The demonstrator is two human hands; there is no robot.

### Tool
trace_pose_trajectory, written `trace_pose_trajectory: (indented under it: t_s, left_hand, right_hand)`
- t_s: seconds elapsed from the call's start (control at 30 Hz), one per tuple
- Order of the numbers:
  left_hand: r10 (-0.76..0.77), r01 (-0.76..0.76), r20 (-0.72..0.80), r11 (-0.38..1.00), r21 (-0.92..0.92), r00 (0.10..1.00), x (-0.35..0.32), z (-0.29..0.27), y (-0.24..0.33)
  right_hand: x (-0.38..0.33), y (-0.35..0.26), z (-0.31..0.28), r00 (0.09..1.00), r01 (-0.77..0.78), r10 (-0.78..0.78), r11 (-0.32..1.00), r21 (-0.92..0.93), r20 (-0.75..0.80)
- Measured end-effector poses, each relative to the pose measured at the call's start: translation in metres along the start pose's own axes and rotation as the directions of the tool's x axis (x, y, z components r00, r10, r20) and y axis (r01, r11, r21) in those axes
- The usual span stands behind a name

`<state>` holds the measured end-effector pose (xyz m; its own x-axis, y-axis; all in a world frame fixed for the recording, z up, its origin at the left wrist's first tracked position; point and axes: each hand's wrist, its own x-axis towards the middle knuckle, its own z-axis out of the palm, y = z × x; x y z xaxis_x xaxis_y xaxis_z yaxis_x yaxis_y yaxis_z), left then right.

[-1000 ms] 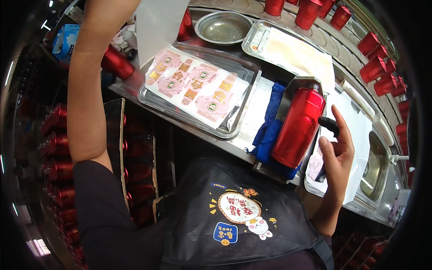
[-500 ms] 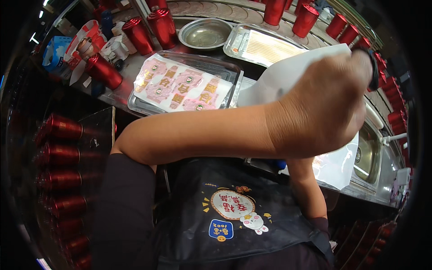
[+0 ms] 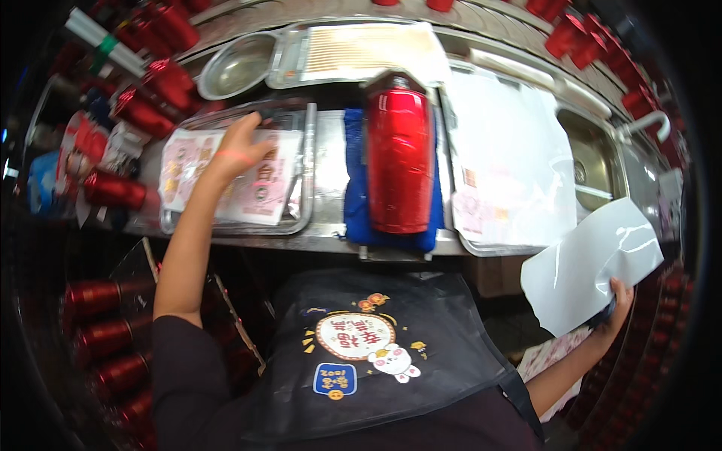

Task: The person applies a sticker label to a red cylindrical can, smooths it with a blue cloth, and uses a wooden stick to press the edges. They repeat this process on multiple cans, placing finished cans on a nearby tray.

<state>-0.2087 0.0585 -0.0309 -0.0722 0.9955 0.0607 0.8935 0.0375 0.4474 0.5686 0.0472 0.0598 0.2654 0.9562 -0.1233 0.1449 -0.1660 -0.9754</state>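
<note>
Left of centre in the frame, my left hand [image 3: 239,150] reaches out over a clear tray [image 3: 304,180] and lies flat on the pink sticker sheets [image 3: 259,192] inside it, fingers stretched toward the tray's far edge. Whether the fingertips pinch a sheet I cannot tell; they blur against the tray rim.

At the lower right of the frame, my right hand [image 3: 613,304] hangs low, off the counter's edge, with its fingers closed on the bottom corner of a white glossy sheet [image 3: 594,270]. That sheet stands up and curls slightly, clear of the counter.

Between the two hands, at centre top, a red canister [image 3: 398,150] lies on a blue cloth [image 3: 353,195], long axis running away from me. Just right of it a second tray holds white sheets [image 3: 511,150], with a few pink stickers [image 3: 470,207] showing at their near left corner. Further right is a steel sink [image 3: 594,161].

Behind the clear tray, at the upper left, sits a round steel bowl [image 3: 237,68], and beside that a steel tray [image 3: 353,49] with a pale lined sheet. Red canisters [image 3: 154,94] lie stacked along the left side of the counter, and more fill the shelves at the lower left. My dark apron [image 3: 361,353], with a printed badge, fills the bottom centre.
</note>
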Motion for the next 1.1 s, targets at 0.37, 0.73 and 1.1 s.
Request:
trace_pose_trajectory:
  t_s: [0.37,0.73,1.1]
  left_hand:
    - [0.025,-0.024,0.075,1.0,-0.014,0.997,-0.013,-0.018,-0.038]
    - [-0.111,0.119,0.145,0.991,-0.052,0.983,0.031,-0.017,-0.034]
    - [-0.169,0.164,0.026,0.895,-0.415,0.985,0.008,-0.014,-0.011]
  right_hand:
    - [-0.04,0.219,-0.071,0.732,-0.444,0.596,0.784,0.433,-0.329]
    - [0.1,0.334,-0.084,0.765,-0.392,0.58,0.763,0.514,-0.28]
    - [0.084,0.207,-0.066,0.652,0.203,-0.133,0.979,0.002,-0.747]
